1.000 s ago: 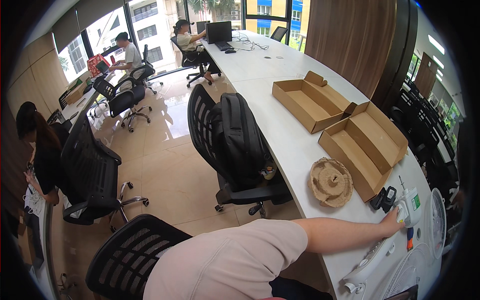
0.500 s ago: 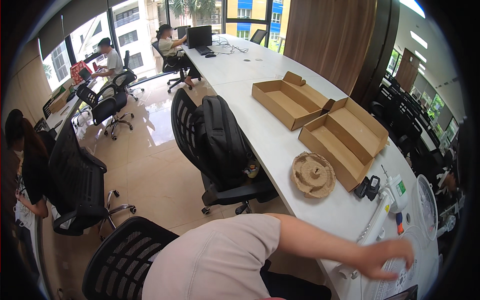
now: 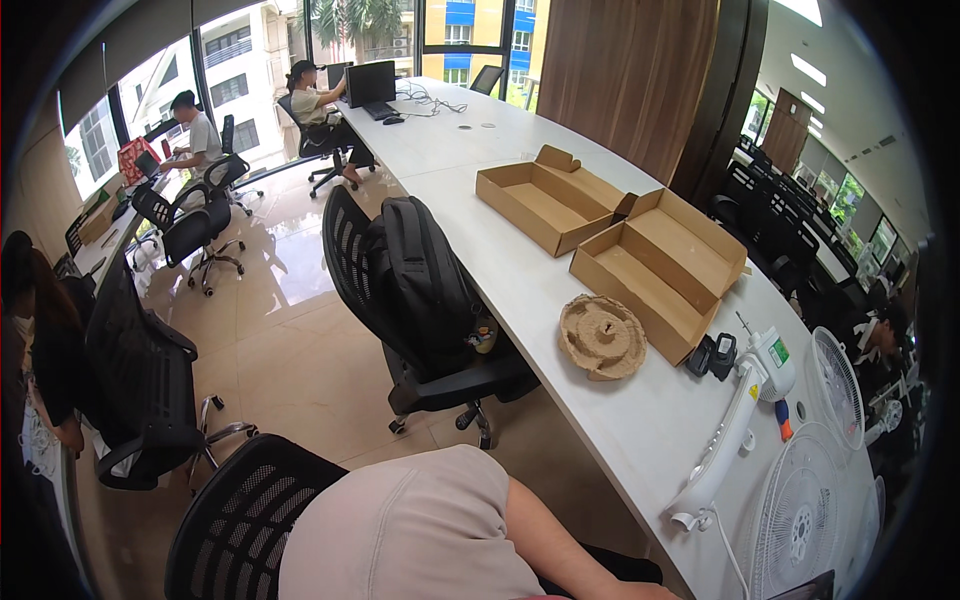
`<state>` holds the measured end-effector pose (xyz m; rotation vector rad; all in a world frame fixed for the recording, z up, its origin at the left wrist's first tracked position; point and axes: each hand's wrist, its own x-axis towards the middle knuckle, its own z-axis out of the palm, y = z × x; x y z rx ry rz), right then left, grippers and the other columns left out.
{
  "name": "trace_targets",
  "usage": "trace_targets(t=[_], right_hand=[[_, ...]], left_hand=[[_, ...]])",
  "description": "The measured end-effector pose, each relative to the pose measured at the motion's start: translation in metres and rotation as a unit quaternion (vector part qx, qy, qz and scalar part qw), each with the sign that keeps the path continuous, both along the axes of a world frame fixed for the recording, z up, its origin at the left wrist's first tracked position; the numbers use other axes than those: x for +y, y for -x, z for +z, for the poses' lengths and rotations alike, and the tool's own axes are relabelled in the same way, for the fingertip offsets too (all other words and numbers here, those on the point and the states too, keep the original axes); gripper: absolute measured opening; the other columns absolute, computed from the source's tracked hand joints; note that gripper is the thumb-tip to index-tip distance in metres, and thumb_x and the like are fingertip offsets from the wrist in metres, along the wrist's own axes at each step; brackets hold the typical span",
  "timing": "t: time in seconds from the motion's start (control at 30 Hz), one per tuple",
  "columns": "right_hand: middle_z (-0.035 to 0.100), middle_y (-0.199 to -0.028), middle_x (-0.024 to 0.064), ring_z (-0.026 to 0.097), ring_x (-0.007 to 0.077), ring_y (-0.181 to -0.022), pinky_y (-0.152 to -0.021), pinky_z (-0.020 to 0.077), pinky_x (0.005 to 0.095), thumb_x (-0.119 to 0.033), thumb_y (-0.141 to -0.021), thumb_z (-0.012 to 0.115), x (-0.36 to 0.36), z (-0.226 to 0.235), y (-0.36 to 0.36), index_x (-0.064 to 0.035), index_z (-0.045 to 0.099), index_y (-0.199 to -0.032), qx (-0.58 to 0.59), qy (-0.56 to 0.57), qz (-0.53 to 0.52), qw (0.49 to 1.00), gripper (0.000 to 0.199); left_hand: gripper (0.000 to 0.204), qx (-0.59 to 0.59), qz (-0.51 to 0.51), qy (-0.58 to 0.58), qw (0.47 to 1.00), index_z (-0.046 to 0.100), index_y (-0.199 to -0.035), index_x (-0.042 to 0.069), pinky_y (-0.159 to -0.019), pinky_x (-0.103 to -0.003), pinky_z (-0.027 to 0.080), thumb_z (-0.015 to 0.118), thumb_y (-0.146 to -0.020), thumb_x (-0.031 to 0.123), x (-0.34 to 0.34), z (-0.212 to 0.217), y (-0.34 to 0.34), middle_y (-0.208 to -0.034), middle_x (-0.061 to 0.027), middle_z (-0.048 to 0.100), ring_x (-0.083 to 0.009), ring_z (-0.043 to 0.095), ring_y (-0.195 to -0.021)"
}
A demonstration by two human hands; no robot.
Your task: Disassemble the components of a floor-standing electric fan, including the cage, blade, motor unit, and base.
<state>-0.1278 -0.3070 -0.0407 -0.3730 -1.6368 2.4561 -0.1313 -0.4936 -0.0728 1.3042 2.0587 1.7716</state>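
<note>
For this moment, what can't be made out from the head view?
- Both hands: out of frame, past the lower edge.
- White fan body: its cord runs off the bottom edge.
- Fan grille: cut by the dark fisheye rim.
- Black parts by the cardboard tray: too small to identify.

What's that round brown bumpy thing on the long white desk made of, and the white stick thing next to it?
The round brown bumpy tray looks like moulded paper pulp: matte, rough, fibrous, with ragged edges. The white fan stand seems to be smooth plastic, slightly glossy, though the picture can't settle that. The two open brown boxes look like plain cardboard with folded flaps.
</note>
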Motion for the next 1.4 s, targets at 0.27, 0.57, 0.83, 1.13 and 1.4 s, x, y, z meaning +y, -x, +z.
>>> trace_targets(t=[0.27, 0.57, 0.83, 1.13, 1.4], right_hand=[[0.063, -0.085, 0.0105, 0.065, 0.0236, -0.078, -0.071, 0.0585, 0.0371, -0.030, -0.107, 0.057, 0.010, -0.092, -0.004, -0.0006, 0.061, -0.115, 0.203, -0.117, 0.207, 0.950, 0.031], [0.071, -0.087, 0.0120, 0.067, 0.0169, -0.072, -0.071, 0.0589, 0.0325, -0.007, -0.104, 0.065, 0.086, -0.155, -0.057, 0.0044, 0.062, -0.131, 0.050, -0.228, 0.348, 0.908, 0.029], [0.070, -0.081, 0.0097, 0.066, 0.0159, -0.069, -0.061, 0.0517, 0.0306, -0.007, -0.101, 0.068, 0.106, -0.021, -0.059, 0.0058, 0.071, -0.112, 0.102, -0.498, 0.060, 0.859, 0.017], [0.070, -0.093, 0.0153, 0.069, 0.0318, -0.085, -0.074, 0.0518, 0.0445, -0.015, -0.097, 0.077, 0.070, 0.091, 0.052, -0.0041, 0.078, -0.106, 0.356, -0.802, -0.143, 0.457, 0.014], [0.066, -0.084, 0.0109, 0.065, 0.0188, -0.078, -0.071, 0.0507, 0.0304, -0.001, -0.100, 0.061, -0.010, 0.090, 0.203, 0.0057, 0.066, -0.122, 0.446, -0.713, -0.116, 0.529, 0.024]], left_hand=[[0.041, -0.043, -0.056, -0.088, 0.994, 0.064, -0.125, -0.004, -0.087, -0.046, 0.055, 0.072, -0.098, 0.026, 0.002, 0.031, 0.021, -0.119, -0.0249, 0.071, -0.0378, 0.068, -0.102], [0.018, -0.039, 0.008, -0.158, 0.987, 0.061, -0.107, 0.003, -0.082, -0.033, 0.051, 0.065, -0.094, 0.014, -0.052, 0.095, 0.081, -0.095, -0.0041, 0.064, -0.0148, 0.062, -0.090], [0.013, 0.003, 0.082, -0.175, 0.981, 0.060, -0.106, 0.002, -0.072, -0.032, 0.056, 0.058, -0.098, 0.012, -0.097, 0.093, 0.177, -0.094, -0.0090, 0.068, -0.0166, 0.069, -0.082], [0.014, -0.082, 0.171, -0.211, 0.959, 0.060, -0.113, 0.006, -0.070, -0.030, 0.055, 0.060, -0.102, 0.016, -0.130, 0.012, 0.263, -0.092, -0.0041, 0.068, -0.0125, 0.066, -0.080], [0.034, -0.078, 0.411, -0.155, 0.895, 0.064, -0.118, 0.001, -0.076, -0.036, 0.053, 0.068, -0.098, 0.028, -0.140, -0.013, 0.265, -0.089, -0.0108, 0.069, -0.0188, 0.065, -0.083]])
